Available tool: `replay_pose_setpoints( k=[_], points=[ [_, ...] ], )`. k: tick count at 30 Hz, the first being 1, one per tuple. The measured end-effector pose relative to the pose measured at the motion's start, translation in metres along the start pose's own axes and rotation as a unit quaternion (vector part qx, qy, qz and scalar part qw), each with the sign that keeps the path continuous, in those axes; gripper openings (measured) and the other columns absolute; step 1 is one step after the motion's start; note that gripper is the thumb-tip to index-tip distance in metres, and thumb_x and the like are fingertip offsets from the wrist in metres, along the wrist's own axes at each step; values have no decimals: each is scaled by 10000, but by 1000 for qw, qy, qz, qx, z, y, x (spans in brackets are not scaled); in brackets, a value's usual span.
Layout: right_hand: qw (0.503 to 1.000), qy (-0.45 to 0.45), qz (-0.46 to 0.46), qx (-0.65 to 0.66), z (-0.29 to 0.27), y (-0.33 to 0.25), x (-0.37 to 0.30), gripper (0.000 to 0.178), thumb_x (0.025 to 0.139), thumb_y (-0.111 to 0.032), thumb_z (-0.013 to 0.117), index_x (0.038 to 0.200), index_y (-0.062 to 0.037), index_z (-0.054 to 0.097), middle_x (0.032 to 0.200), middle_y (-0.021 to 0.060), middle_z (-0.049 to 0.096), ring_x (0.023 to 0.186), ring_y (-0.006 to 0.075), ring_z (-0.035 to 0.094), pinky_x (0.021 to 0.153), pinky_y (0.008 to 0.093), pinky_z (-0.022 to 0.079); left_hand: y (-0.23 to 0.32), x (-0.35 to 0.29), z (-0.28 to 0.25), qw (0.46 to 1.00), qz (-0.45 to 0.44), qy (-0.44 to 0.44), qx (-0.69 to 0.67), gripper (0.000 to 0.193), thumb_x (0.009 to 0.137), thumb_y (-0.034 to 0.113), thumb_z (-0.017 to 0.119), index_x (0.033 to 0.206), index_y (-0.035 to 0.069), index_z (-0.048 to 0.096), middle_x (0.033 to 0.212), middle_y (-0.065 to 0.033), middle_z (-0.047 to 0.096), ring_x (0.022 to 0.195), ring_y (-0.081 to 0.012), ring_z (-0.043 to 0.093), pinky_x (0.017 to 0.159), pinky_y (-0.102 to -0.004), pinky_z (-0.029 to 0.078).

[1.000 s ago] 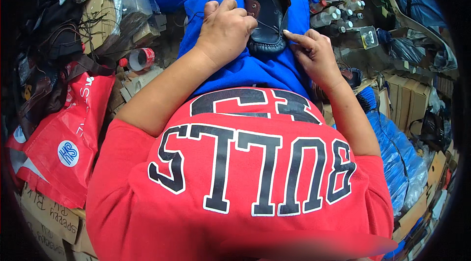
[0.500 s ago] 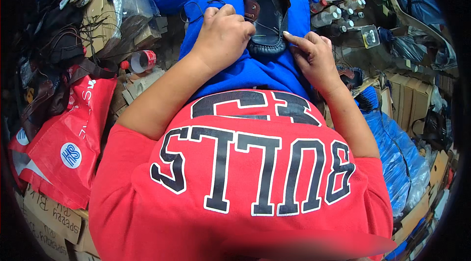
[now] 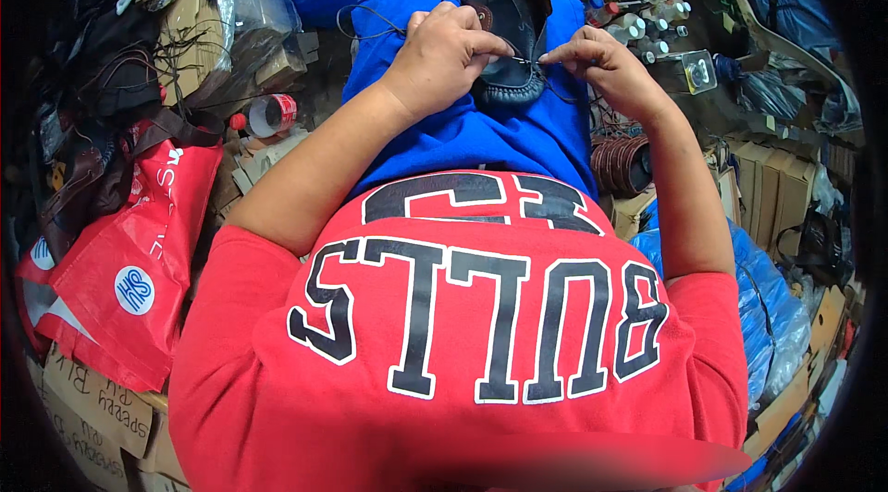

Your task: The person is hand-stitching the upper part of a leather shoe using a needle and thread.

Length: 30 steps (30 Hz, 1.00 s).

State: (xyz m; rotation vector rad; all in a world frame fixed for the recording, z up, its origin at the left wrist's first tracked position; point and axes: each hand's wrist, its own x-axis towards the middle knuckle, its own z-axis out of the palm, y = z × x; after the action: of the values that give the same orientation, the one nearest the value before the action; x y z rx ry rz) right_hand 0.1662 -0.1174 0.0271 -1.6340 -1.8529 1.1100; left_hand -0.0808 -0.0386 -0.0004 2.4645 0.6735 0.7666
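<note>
A dark leather shoe [image 3: 515, 6] with brown trim lies on my lap over blue cloth [image 3: 416, 136], its gathered, stitched toe pointing toward me. My left hand [image 3: 444, 57] is closed above the left side of the toe, thumb and forefinger pinched at a thin needle-like piece [image 3: 524, 60]. On the right side, the fingertips of my right hand [image 3: 610, 68] are pinched at the other end of this thin piece. A dark thread [image 3: 356, 34] loops out to the left of my left hand. The exact grip of each fingertip is too small to see clearly.
Several plastic bottles [image 3: 638, 6] stand in a cluster at the far right. A roll of brown strips [image 3: 620, 165] sits below my right wrist. To the left are a red bag [image 3: 139, 252] and a bottle lying down [image 3: 271, 115]. Blue plastic [image 3: 749, 298] lies at the right.
My left fingers have moved right over the shoe's toe, closer to the right hand. My right hand has risen slightly and its fingers have closed. The roll of strips below it is now uncovered.
</note>
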Motion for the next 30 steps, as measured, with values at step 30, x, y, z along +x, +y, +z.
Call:
replay_pose_setpoints(
  k=[30],
  points=[
    [996,-45,19,79,2,4,7,347,780,27,566,1058,-115,718,787,-13,482,795,104,479,760,213,405,-5,30,2,990,96,-93,34,103,748,138,691,834,189,716,744,10,539,850,-194,532,770,-361,340]
  ],
)
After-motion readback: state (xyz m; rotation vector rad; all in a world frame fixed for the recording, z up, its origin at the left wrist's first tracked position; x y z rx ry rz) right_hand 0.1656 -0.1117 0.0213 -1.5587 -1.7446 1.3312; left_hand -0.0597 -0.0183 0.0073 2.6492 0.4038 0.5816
